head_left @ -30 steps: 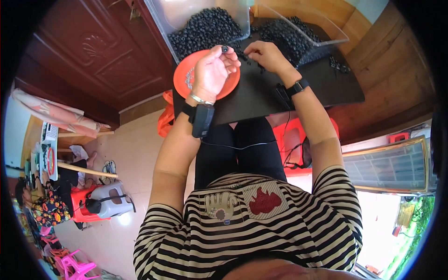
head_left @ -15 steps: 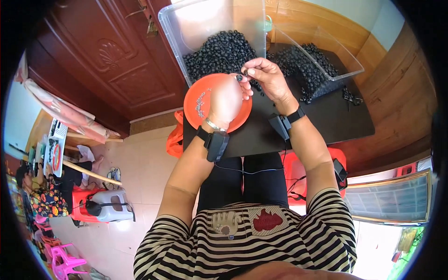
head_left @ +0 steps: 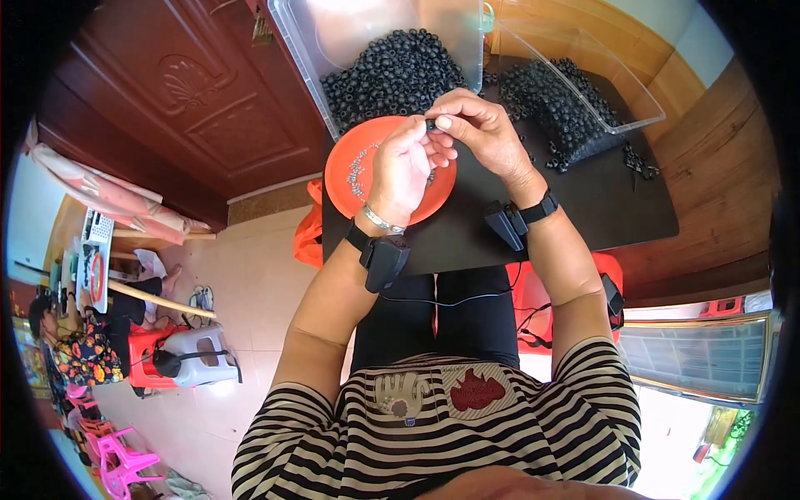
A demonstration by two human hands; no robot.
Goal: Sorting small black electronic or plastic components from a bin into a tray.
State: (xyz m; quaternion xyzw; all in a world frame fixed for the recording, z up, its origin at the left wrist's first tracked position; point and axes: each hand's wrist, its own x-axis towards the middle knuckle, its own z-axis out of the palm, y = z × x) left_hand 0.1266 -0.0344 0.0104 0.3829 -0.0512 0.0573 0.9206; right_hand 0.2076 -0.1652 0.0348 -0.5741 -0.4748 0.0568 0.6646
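Observation:
Over an orange plate (head_left: 336, 179), my left hand (head_left: 400, 167) pinches a small black ring-shaped part (head_left: 431, 124) between thumb and fingertips. My right hand (head_left: 487, 137) meets it from the right, its thumb and forefinger pressed together at the same part. Whatever sits between the right fingertips is mostly hidden by them. Small shiny metal-coloured pieces (head_left: 356, 171) lie in the plate, partly covered by my left hand.
Behind the plate, a tall clear bin (head_left: 302, 62) holds a heap of black parts (head_left: 400, 75). A second clear box (head_left: 617, 127) with similar parts stands on the dark table (head_left: 600, 212) at right. More parts lie loose beside it. Another person (head_left: 79, 350) sits far left.
My right fingertips have closed the small gap to the black part in my left hand, and the two hands now touch there. The whole view has shifted slightly.

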